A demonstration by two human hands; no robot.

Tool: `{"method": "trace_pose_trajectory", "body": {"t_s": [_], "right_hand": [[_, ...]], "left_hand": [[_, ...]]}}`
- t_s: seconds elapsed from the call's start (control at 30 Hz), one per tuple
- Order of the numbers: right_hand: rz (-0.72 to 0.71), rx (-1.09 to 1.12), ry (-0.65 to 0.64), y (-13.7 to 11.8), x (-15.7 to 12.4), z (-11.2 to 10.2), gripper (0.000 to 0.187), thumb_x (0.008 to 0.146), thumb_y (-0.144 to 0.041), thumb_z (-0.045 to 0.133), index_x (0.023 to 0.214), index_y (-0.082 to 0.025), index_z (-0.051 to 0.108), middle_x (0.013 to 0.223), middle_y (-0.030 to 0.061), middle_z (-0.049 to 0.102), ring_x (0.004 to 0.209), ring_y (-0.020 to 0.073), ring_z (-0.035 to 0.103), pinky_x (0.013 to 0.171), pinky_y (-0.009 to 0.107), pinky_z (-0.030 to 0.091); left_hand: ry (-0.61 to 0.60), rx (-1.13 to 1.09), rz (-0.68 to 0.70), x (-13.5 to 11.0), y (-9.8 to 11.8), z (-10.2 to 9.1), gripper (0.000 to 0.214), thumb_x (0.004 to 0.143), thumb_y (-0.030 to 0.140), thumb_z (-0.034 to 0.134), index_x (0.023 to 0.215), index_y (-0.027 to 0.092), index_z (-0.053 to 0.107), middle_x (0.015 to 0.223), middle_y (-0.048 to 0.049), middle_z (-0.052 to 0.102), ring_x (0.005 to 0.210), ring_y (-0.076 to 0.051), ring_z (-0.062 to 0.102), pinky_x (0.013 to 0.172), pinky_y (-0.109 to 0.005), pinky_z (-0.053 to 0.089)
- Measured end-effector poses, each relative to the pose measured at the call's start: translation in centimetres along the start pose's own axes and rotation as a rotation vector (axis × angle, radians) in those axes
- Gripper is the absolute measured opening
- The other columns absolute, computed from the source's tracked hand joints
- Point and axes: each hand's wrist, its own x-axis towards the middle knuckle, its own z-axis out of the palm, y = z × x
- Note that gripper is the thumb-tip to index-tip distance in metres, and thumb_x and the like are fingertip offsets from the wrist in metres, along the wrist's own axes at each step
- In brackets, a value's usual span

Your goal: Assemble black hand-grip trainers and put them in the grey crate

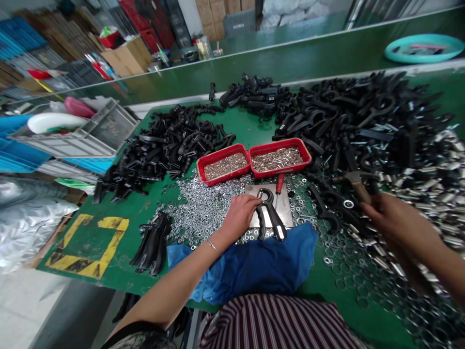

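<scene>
My left hand [241, 213] is closed at the top of a black hand grip exerciser [276, 223], its fingertips pinching near the ring. The exerciser lies on a metal plate [287, 206], its two handles towards me. Off to the right, my right hand [394, 215] is wrapped round the handle of a hammer [358, 180], held above the table and slightly blurred. A red-handled screwdriver [279, 183] lies at the plate's top edge. Along the plate's near side is a crumpled blue cloth [250, 274].
Two red trays [218, 180] of small metal pins stand behind the plate. Loose nuts [199, 203] surround it. Black handle parts [167, 140] are heaped left and right, with shiny metal cylinders [443, 194] at far right. Several finished-looking black grips [152, 245] lie left.
</scene>
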Motion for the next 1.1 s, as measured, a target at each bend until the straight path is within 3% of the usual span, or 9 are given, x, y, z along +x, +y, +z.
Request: {"method": "trace_pose_trajectory", "body": {"t_s": [0.07,0.17,0.23,0.33,0.53,0.63,0.83,0.97,1.1], "right_hand": [[-0.021,0.024,0.024,-0.4,-0.1,-1.1,0.024,0.092,-0.043,0.053,0.095,-0.019,0.056,0.087,0.0183,0.063,0.072,0.0265,0.059,0.064,0.039,0.041],[-0.045,0.183,0.111,-2.9,-1.1,-2.5,0.038,0.093,-0.045,0.054,0.119,-0.018,0.051,0.097,0.0196,0.066,0.078,0.0269,0.062,0.069,0.04,0.044],[-0.106,0.362,-0.061,-5.5,-2.0,-2.7,0.041,0.096,-0.051,0.049,0.123,-0.02,0.051,0.087,0.0133,0.068,0.067,0.0242,0.062,0.063,0.038,0.044],[-0.3,0.423,-0.36,-9.8,-2.8,-2.2,0.039,0.097,-0.058,0.043,0.106,-0.023,0.058,0.076,0.0069,0.067,0.063,0.0229,0.063,0.059,0.035,0.045],[-0.429,0.282,-0.189,-15.6,-2.0,-1.0,0.035,0.101,-0.053,0.034,0.094,-0.024,0.052,0.073,0.0054,0.065,0.063,0.0228,0.064,0.057,0.032,0.042],[-0.471,0.142,-0.285,-16.3,-0.9,-0.7,0.034,0.1,-0.052,0.037,0.087,-0.024,0.05,0.067,0.0052,0.063,0.059,0.0237,0.062,0.053,0.031,0.038],[-0.483,0.164,-0.218,-16.1,-0.8,-0.1,0.036,0.101,-0.053,0.033,0.089,-0.024,0.049,0.067,0.0059,0.062,0.058,0.0231,0.061,0.053,0.032,0.039],[-0.526,0.248,-0.338,-16.2,0.0,0.2,0.038,0.102,-0.054,0.033,0.086,-0.024,0.05,0.068,0.0036,0.063,0.061,0.0211,0.062,0.056,0.031,0.041],[-0.423,0.293,-0.2,-16.3,2.3,0.4,0.038,0.099,-0.057,0.038,0.083,-0.024,0.049,0.068,0.005,0.062,0.062,0.0222,0.06,0.057,0.033,0.042]], "left_hand": [[0.006,-0.098,-0.049,-0.4,-0.1,0.0,0.029,0.1,0.016,0.044,0.123,0.02,0.061,0.121,-0.0079,0.064,0.115,-0.021,0.055,0.103,-0.04,0.039],[0.01,-0.127,-0.088,-0.4,-0.5,-0.2,0.035,0.091,0.015,0.056,0.126,0.019,0.057,0.126,-0.0091,0.06,0.122,-0.024,0.051,0.107,-0.042,0.036],[0.011,-0.099,-0.124,-0.2,-1.0,-0.4,0.036,0.087,0.02,0.064,0.122,0.017,0.058,0.126,-0.0102,0.059,0.121,-0.027,0.05,0.105,-0.044,0.037],[-0.049,-0.061,-0.125,0.3,-2.0,-0.7,0.02,0.087,0.026,0.068,0.106,0.018,0.064,0.115,-0.0081,0.063,0.113,-0.027,0.053,0.1,-0.044,0.038],[-0.086,-0.012,-0.075,0.8,-2.7,-1.5,0.014,0.089,0.029,0.069,0.1,0.02,0.066,0.106,-0.0059,0.066,0.107,-0.028,0.054,0.095,-0.043,0.038],[-0.098,0.016,-0.086,0.8,-2.4,-1.7,0.012,0.09,0.03,0.067,0.098,0.02,0.066,0.105,-0.0065,0.066,0.105,-0.028,0.055,0.093,-0.043,0.038],[-0.088,0.032,-0.086,0.8,-2.1,-1.8,0.013,0.091,0.03,0.065,0.1,0.021,0.066,0.107,-0.0073,0.065,0.107,-0.029,0.054,0.093,-0.044,0.039],[-0.109,0.065,-0.075,1.0,-2.0,-2.1,0.012,0.091,0.03,0.066,0.098,0.02,0.065,0.105,-0.0078,0.065,0.105,-0.029,0.055,0.092,-0.044,0.039],[-0.121,0.09,-0.1,1.1,-1.7,-2.1,0.012,0.092,0.03,0.064,0.097,0.02,0.066,0.105,-0.0085,0.065,0.104,-0.029,0.055,0.091,-0.044,0.04]]}}
